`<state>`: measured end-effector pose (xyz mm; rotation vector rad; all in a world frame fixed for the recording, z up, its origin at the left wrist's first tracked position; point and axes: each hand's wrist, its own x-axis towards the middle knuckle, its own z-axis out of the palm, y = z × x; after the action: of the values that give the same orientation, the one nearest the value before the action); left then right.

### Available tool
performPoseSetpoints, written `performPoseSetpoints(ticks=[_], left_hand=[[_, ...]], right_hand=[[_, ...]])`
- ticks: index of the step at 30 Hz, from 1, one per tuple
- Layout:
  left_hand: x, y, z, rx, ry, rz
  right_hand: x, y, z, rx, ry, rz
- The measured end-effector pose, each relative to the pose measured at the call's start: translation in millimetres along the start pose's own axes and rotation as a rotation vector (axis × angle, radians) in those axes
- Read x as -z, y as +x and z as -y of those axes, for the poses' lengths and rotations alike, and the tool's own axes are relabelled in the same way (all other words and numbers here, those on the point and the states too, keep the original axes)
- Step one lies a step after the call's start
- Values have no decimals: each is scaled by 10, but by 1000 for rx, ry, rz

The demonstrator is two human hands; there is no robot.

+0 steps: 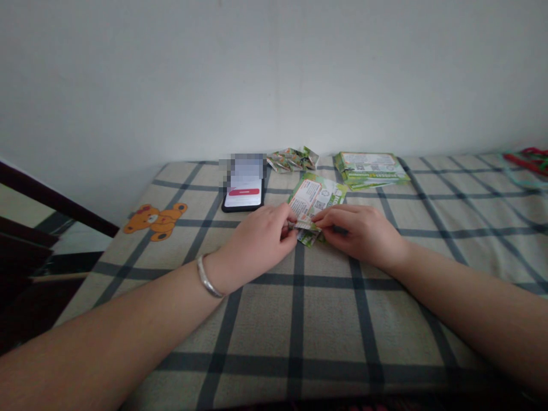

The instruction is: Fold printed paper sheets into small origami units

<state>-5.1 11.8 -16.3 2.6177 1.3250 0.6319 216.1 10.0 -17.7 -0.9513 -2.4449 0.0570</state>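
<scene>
A green and white printed packet (314, 197) lies on the checked cloth with its near edge slightly raised, and a QR code shows on its face. At the left end of that edge my left hand (268, 237), with a silver bangle at the wrist, pinches the packet between thumb and fingers. My right hand (357, 231) grips the same edge a short way to the right, its fingertips pressed together. A green piece pokes out below the edge between my hands; whether it belongs to the packet I cannot tell.
Behind the packet lie crumpled shiny green sachets (293, 160). A phone (243, 191) with a lit screen rests to their left, and a green and white box (371, 168) to their right. A bear figure (156, 221) is near the cloth's left edge. Red stringy material (533, 161) sits far right.
</scene>
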Motion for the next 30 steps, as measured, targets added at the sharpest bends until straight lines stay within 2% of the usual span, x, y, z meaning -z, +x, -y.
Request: performPoseSetpoints(ticks=[6, 12, 17, 24, 30], left_hand=[[63, 9, -43, 22, 28, 66], [101, -8, -59, -47, 82, 92], [87, -9, -15, -73, 50, 103], [56, -1, 71, -155, 40, 113], [76, -9, 62, -162, 86, 122]], right_hand=[[17, -16, 23, 119, -78, 30], [15, -33, 16, 154, -111, 58], [29, -26, 16, 211, -119, 71], [67, -16, 49, 325, -238, 113], [67, -31, 34, 325, -202, 142]])
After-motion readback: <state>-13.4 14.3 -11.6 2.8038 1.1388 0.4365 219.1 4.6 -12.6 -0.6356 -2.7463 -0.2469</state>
